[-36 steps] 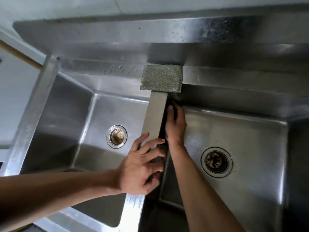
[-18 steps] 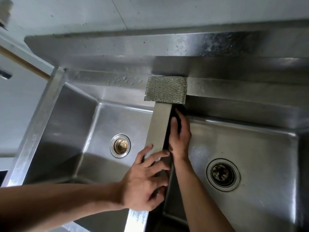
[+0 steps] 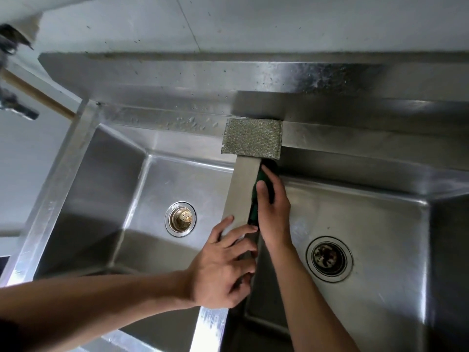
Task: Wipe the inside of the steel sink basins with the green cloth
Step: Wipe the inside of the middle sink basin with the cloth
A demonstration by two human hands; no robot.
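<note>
The right hand [image 3: 272, 212] had slid nearer the back corner of the right basin [image 3: 380, 237], straight fingers [image 3: 263, 190] pressing the green cloth [image 3: 253, 207] flat against the divider [image 3: 243, 184] while the left hand [image 3: 220, 270] lay spread on its top; that wall seemed mid-wipe, next calling for a firm stroke toward the front edge.

Green cloth [image 3: 253, 204] under right hand [image 3: 274, 212]
</note>
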